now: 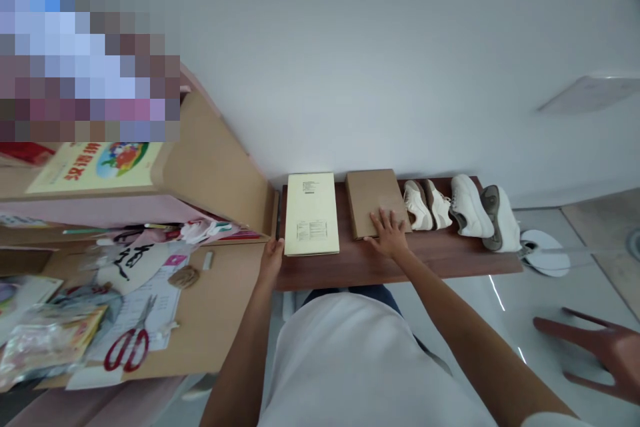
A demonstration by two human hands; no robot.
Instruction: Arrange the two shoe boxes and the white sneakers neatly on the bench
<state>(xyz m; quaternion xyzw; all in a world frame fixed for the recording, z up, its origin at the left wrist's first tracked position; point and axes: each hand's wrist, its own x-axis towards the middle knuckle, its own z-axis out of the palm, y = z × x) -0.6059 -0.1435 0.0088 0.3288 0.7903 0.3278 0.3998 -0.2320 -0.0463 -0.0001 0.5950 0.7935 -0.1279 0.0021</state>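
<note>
My right hand (389, 233) lies with its fingers spread on the lower part of a brown cardboard box (373, 197), which rests on a dark wood shelf board (330, 273). Left of that box, apart from it, is a cream-coloured flat box or thick book (311, 213) with small print on its face. My left hand (272, 257) is at the board's left end, beside the cream item. Its fingers look curled by a dark upright strip (277, 217) next to the desk unit; what they grip is hard to make out.
Beige-and-white shoes (417, 205) and larger white sneakers (471, 205) stand on the board's right. At left, a desk (215, 307) holds red-handled scissors (133, 343), a white cap (133, 267), papers and plastic bags. A brown stool (600, 347) stands on the floor at right.
</note>
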